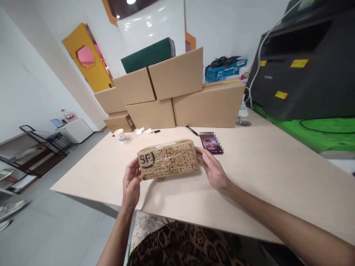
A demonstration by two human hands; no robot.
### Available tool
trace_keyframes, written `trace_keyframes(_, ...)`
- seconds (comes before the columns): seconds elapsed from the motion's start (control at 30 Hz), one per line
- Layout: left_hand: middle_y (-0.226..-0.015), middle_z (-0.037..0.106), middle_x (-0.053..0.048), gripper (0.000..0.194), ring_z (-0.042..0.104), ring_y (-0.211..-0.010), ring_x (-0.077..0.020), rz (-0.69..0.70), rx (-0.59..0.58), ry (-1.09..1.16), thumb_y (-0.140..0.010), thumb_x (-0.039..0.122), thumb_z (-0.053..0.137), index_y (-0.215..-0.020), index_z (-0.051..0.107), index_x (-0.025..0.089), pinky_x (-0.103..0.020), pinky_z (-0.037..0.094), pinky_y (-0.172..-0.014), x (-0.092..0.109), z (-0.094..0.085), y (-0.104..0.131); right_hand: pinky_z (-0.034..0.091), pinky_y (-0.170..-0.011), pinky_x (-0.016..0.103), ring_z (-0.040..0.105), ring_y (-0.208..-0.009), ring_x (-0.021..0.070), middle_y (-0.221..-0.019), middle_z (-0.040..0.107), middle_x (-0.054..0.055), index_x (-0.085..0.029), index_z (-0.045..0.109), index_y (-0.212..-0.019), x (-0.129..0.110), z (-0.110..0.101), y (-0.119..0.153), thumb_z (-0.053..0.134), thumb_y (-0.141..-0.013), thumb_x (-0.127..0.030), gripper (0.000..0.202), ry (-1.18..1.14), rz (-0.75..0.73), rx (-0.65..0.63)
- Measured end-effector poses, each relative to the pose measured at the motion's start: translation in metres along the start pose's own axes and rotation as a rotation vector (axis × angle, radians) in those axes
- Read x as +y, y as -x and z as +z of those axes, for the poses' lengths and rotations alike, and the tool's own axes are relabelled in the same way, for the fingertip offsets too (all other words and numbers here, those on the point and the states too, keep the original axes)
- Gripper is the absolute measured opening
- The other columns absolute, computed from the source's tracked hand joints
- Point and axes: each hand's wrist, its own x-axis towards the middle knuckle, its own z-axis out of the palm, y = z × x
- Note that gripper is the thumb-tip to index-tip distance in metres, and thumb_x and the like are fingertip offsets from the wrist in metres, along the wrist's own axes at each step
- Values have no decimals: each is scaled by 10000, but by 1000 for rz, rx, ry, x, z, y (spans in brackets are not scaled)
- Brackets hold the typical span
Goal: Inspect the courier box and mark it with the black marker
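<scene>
A small cardboard box [169,159] with black speckles and a dark "SF" logo is held slightly tilted over the tabletop. At its left end, my left hand [132,183] is closed around the edge, thumb toward me. My right hand [212,168] grips the opposite end, with its fingers partly hidden behind the box. Just beyond my right hand lies a phone [211,143] with a lit, partly pixelated screen. Next to the phone is a black pen [192,130].
Stacked plain cartons [208,105] form a wall at the table's back, topped by a dark green box [148,55]. A paper cup [120,135] and crumpled white scraps [139,130] are at the left. A black Brother printer [294,81] stands on a green surface at right.
</scene>
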Motion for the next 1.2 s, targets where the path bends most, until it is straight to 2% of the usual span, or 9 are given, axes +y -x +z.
trace_keyframes(0.2,-1590,570,-137,691,468,-1527,-366,-169,90,-87,-856,654,727,-1415,646,256,-503,410,-1225,-10,4,19,485,-1143,511,617,-1357,322,-1426,709,74,-297,726,-1260,1,4,8,628,-889,-777,614,-57,173,40)
trace_keyframes(0.37,-1526,639,-112,665,480,-1522,-362,-222,92,-71,-844,558,757,-1412,667,224,-495,363,-1278,-7,24,11,466,-1169,509,602,-1377,318,-1433,707,59,-301,751,-1217,-4,10,8,674,-861,-771,595,-134,193,-19)
trace_keyframes(0.5,-1623,552,-64,699,389,-1582,-358,-75,37,-108,-826,451,799,-1486,626,302,-506,331,-1301,2,27,8,453,-1199,488,575,-1417,303,-1423,717,34,-308,756,-1192,-12,14,3,744,-820,-723,558,-248,166,9)
trace_keyframes(0.67,-1743,369,24,464,129,-1676,-325,130,-141,-174,-836,405,809,-1296,771,351,-479,212,-1348,24,39,2,485,-1184,489,575,-1427,280,-1369,751,24,-302,747,-1184,-15,16,-5,742,-860,-601,441,-393,192,-6)
trace_keyframes(0.8,-1713,423,-42,543,260,-1636,-388,51,-134,22,-795,437,855,-1313,755,310,-508,299,-1322,34,55,-16,512,-1158,514,604,-1402,291,-1310,782,38,-289,741,-1192,-11,11,-9,725,-884,-534,394,-435,249,22)
trace_keyframes(0.93,-1577,594,-102,584,397,-1577,-386,-162,-175,199,-775,406,876,-1316,720,252,-504,410,-1271,28,62,-32,517,-1159,518,633,-1369,287,-1293,788,49,-282,732,-1188,-7,10,-9,718,-906,-503,359,-445,314,-10)
trace_keyframes(1.03,-1364,738,-166,583,455,-1543,-381,-305,-152,359,-867,628,735,-1221,742,165,-520,444,-1246,21,64,-38,495,-1184,505,643,-1356,276,-1327,770,57,-280,711,-1208,-2,13,-7,734,-909,-520,384,-410,363,-92)
trace_keyframes(1.1,-1323,757,-179,687,471,-1535,-368,-330,-96,436,-920,739,589,-1232,742,146,-527,437,-1247,17,67,-40,474,-1199,520,632,-1370,295,-1369,746,78,-272,696,-1228,2,14,-7,727,-893,-594,466,-344,410,-107)
trace_keyframes(1.2,-1360,751,-140,603,473,-1537,-337,-303,-93,409,-956,667,596,-1273,744,177,-514,395,-1273,12,75,-40,395,-1247,557,550,-1454,334,-1529,634,117,-261,652,-1327,7,10,-7,733,-843,-659,632,-82,404,12)
